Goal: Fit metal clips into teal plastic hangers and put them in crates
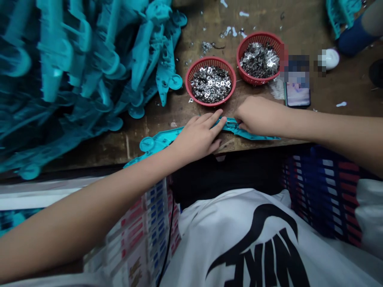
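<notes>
Pinning teal part (164, 137) along near table edge (230, 143); held long axis nearly sideways, pointed disc end (146, 144) left; spread left hand (197, 137) open-fingered across; curled fingers of right hand (257, 115), couldn't tell their grip.

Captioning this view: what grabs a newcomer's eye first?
First, the big heap of teal plastic parts filling the upper left. Then the nearer red basket and the farther red basket at upper centre, both holding shiny metal pieces. Last, the left hand and right hand at one long teal piece along the table's near edge.

Teal part (231, 126), red baskets (210, 104) (257, 81)
</notes>
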Available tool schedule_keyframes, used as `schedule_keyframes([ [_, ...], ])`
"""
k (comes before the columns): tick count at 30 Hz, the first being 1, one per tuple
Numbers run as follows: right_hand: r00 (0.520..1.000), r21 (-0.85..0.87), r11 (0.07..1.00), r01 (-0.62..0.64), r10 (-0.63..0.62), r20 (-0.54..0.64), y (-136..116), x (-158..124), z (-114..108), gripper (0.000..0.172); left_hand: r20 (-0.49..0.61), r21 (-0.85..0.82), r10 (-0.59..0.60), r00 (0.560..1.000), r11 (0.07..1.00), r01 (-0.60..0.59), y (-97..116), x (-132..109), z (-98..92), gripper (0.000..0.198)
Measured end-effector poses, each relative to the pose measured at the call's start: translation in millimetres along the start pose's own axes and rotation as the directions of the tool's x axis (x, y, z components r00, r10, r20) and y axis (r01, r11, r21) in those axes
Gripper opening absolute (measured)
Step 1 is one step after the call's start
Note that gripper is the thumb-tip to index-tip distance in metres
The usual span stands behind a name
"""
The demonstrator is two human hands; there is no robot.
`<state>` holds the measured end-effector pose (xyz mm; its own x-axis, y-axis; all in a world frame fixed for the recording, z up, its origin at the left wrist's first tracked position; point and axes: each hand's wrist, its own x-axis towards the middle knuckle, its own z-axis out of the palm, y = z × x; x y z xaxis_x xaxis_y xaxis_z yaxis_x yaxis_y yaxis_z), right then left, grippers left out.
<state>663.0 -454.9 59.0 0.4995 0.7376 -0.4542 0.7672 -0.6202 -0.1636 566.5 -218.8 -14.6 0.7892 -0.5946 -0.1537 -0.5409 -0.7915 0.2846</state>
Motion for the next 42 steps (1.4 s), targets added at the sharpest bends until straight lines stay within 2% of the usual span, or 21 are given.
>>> schedule_keyframes([
  [3, 0.994, -0.103, 0.991, -0.089, 0.095, 0.053, 15, -2, -7, 0.019, -0.055, -0.027, -0.019, 0.998, 0.999, 0.017, -2, -2, 2.6, 0.084],
  [4, 0.994, -0.098, 0.99, -0.1, 0.103, 0.023, 23, -2, -9, 0.016, -0.067, -0.023, -0.03, 0.997, 0.999, 0.028, -2, -2, 3.2, 0.087],
  [7, 0.988, 0.06, 0.997, -0.048, 0.056, -0.141, 46, -3, -12, 0.015, -0.049, 0.022, -0.022, 0.999, 0.999, 0.023, 0, -2, 3.5, 0.08],
  [9, 0.983, 0.191, 0.981, 0.036, 0.0, -0.186, 54, -3, -11, 0.018, -0.03, 0.038, -0.001, 1.0, 0.999, 0.002, 1, -1, 2.6, 0.074],
  [12, 0.981, 0.29, 0.949, 0.121, -0.069, -0.182, 51, -2, -9, 0.024, -0.02, 0.033, 0.013, 1.0, 0.999, -0.013, 1, 1, 1.1, 0.074],
  [15, 0.972, 0.295, 0.942, 0.16, -0.098, -0.212, 40, -2, -7, 0.029, -0.002, 0.051, 0.015, 1.0, 0.999, -0.015, 1, 3, -0.5, 0.075],
  [19, 0.971, 0.271, 0.95, 0.153, -0.093, -0.219, 31, -5, -8, 0.031, 0.02, 0.067, 0.001, 1.0, 0.998, -0.002, 4, 3, -1.8, 0.074],
  [28, 0.976, 0.254, 0.963, 0.092, -0.036, -0.216, 21, -7, -10, 0.036, -0.01, 0.091, 0.007, 1.0, 0.996, -0.006, 3, 3, 1.1, 0.074],
  [33, 0.992, 0.151, 0.988, -0.009, 0.027, -0.12, 1, -9, -14, 0.035, 0.045, 0.135, 0.0, 0.999, 0.991, -0.006, 6, 5, -3.5, 0.074],
  [35, 0.991, 0.116, 0.993, -0.021, 0.036, -0.128, -1, -9, -14, 0.035, 0.062, 0.144, -0.005, 0.998, 0.99, -0.004, 9, 6, -7.4, 0.074],
  [38, 0.987, 0.049, 0.999, 0.014, -0.006, -0.16, 7, -9, -13, 0.041, 0.104, 0.155, -0.005, 0.995, 0.988, -0.011, 9, 4, -16.4, 0.076],
  [42, 0.998, -0.166, 0.984, -0.061, 0.056, -0.035, 19, -8, -18, 0.046, 0.158, 0.2, 0.024, 0.987, 0.978, -0.056, 0, -3, -31.1, 0.092],
])
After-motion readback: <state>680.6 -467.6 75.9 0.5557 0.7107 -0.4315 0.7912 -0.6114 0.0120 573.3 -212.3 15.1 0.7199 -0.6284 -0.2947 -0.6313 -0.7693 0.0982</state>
